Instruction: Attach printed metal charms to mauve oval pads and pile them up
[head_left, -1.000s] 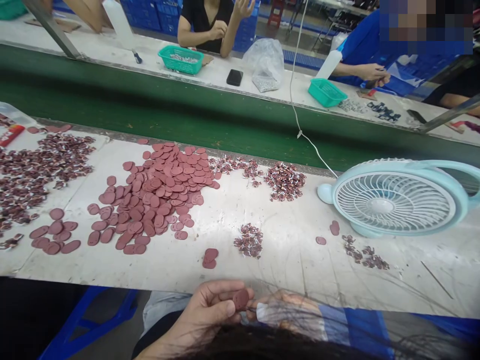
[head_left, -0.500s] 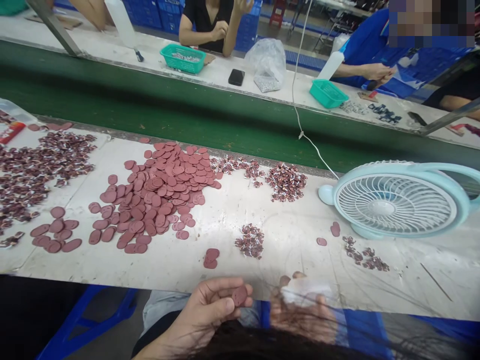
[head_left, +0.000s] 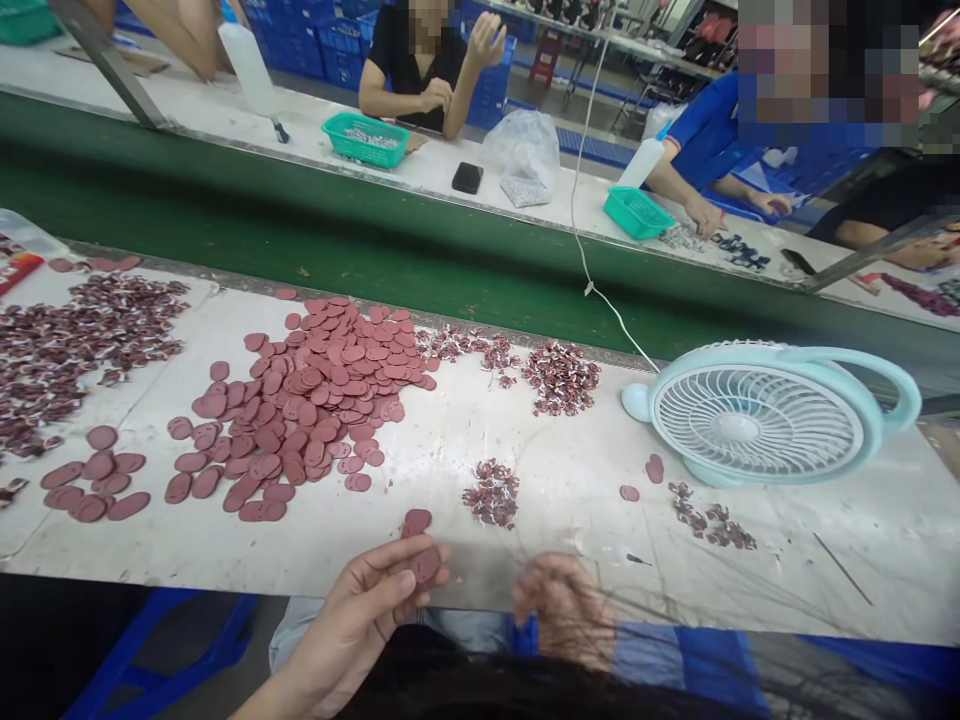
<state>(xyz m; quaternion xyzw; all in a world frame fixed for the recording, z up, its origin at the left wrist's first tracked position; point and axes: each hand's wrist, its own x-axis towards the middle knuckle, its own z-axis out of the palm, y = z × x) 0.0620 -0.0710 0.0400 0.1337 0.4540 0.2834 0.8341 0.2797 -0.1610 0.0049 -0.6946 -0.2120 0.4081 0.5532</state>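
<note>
My left hand (head_left: 360,615) pinches a dark red oval piece (head_left: 426,564) at the near edge of the white table (head_left: 570,470). My right hand (head_left: 561,605) hovers just right of it over the table edge, blurred; I cannot tell whether it holds anything. Two more oval pieces (head_left: 415,520) lie just beyond my left fingers. A small heap of tiny red-and-white parts (head_left: 491,493) sits a little farther. A large pile of red ovals (head_left: 322,390) spreads across the middle left.
A pale blue desk fan (head_left: 757,410) lies at the right, its white cable (head_left: 592,250) crossing the green conveyor (head_left: 375,240). More small parts (head_left: 67,345) cover the left. Across the belt other people work beside green baskets (head_left: 365,140), a phone (head_left: 467,177) and a bag (head_left: 525,150).
My left hand with the oval has risen toward the table edge. My right hand has moved left and lower, closer to it. The view has tilted up slightly.
</note>
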